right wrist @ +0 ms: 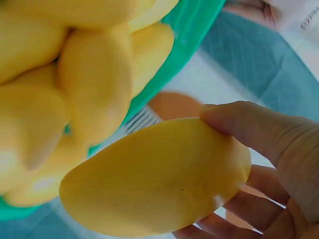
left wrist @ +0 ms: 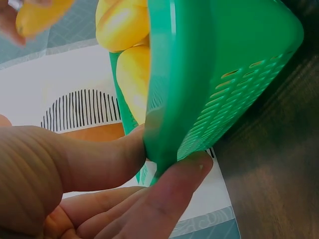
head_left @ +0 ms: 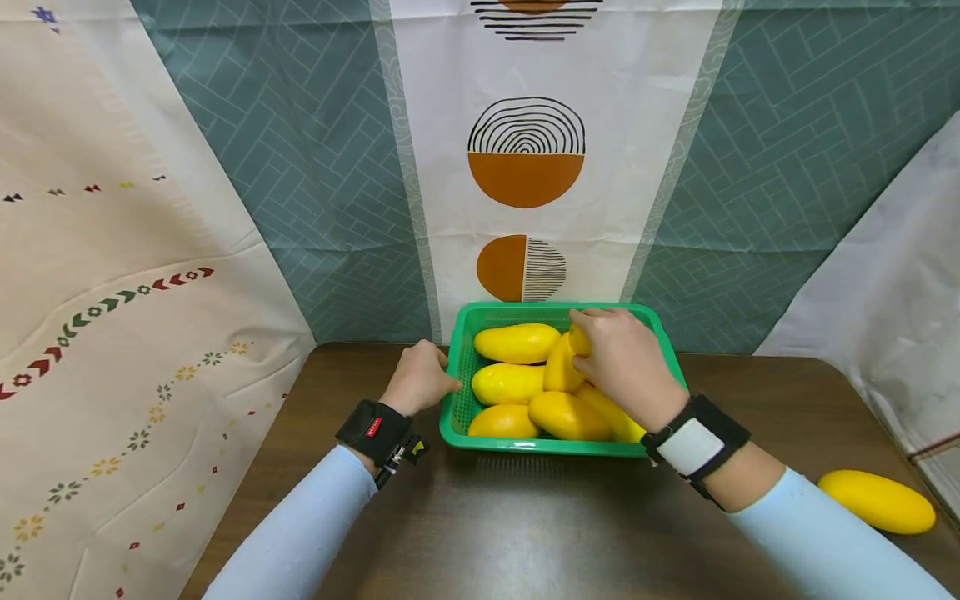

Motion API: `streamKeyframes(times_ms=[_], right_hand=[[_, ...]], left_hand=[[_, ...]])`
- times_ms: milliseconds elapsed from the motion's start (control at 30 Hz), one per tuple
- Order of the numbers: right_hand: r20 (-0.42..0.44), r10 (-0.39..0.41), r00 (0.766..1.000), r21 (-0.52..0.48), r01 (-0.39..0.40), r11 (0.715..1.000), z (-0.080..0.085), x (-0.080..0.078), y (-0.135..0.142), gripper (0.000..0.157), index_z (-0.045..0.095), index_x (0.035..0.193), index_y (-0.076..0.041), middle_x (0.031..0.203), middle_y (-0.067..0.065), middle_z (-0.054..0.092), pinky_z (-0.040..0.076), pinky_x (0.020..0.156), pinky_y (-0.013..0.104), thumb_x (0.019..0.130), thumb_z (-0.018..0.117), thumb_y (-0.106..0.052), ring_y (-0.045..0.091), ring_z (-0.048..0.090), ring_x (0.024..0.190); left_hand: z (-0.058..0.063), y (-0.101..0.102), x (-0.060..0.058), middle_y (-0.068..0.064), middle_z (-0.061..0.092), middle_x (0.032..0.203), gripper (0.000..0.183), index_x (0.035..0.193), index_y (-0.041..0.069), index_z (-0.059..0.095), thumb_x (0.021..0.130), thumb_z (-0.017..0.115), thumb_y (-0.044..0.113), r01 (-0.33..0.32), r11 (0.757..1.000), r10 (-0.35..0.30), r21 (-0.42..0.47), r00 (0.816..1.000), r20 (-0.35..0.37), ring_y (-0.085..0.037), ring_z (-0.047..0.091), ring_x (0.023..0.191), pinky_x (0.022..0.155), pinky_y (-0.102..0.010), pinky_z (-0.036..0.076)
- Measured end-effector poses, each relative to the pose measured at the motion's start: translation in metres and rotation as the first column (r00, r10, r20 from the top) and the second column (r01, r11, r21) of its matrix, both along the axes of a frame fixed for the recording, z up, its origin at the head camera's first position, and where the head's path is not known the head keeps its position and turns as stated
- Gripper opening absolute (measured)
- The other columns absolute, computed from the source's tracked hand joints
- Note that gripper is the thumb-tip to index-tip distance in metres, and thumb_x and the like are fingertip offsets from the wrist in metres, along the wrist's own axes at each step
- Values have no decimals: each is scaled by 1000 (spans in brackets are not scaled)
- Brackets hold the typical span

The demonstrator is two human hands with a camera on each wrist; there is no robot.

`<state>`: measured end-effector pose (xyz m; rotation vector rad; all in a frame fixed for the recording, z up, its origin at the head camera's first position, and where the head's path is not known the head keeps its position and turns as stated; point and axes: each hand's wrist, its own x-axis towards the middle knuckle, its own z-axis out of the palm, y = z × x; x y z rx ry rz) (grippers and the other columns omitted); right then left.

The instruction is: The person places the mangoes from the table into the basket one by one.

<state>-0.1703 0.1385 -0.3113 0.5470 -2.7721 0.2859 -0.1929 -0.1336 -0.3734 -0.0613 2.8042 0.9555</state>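
A green plastic basket (head_left: 459, 417) with perforated sides stands on the brown table, holding several yellow mangoes (head_left: 513, 342). My left hand (head_left: 422, 377) pinches the basket's left rim between thumb and fingers, as the left wrist view shows up close. Over the right part of the basket, my right hand (head_left: 626, 358) grips one mango (right wrist: 154, 179) by its end. In the right wrist view that mango is apart from the pile, thumb on top and fingers beneath; small dark specks dot its skin. From the head view the hand hides most of it.
Another mango (head_left: 876, 501) lies alone on the table (head_left: 525, 533), at the right beside my right sleeve. Behind the basket hangs a patterned cloth (head_left: 352, 208). Pale cloth (head_left: 150, 333) drapes along the left side, and white cloth (head_left: 885, 308) along the right.
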Motion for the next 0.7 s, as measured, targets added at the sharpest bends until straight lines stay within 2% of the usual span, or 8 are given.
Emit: streamKeyframes(times_ms=[167, 367, 500, 700], right_hand=[[51, 59, 997, 61, -63, 996, -2, -14, -39, 51, 63, 119, -6, 108, 10, 68, 56, 77, 42, 72, 80, -16, 31, 61, 95], [10, 142, 990, 176, -141, 974, -20, -21, -66, 40, 65, 116, -8, 109, 8, 68, 58, 68, 38, 78, 75, -11, 28, 61, 95], [-6, 211, 977, 239, -204, 949, -32, -22, -77, 34, 67, 114, -10, 105, 8, 70, 57, 74, 35, 81, 72, -9, 25, 61, 89], [-23, 276, 961, 284, -259, 923, -43, -23, -91, 33, 68, 111, -9, 99, 8, 70, 55, 81, 32, 78, 75, -9, 24, 58, 84]], left_hand=[[0, 0, -1, -12, 68, 94, 37, 103, -3, 69, 75, 79, 18, -1, 1000, 1, -1, 1000, -4, -16, 64, 69, 56, -24, 54], [-1, 1, -1, -10, 68, 84, 31, 98, -2, 71, 75, 78, 17, 16, 1000, -16, 21, 1000, -14, -16, 63, 61, 53, -25, 53], [0, 2, -1, -9, 67, 78, 29, 96, -1, 71, 75, 79, 17, 12, 1000, -12, 25, 1000, -9, -17, 61, 55, 49, -24, 52], [-1, 1, -1, -9, 67, 80, 28, 96, -1, 71, 75, 78, 17, -7, 1000, 7, 16, 1000, -1, -16, 62, 56, 50, -24, 52]])
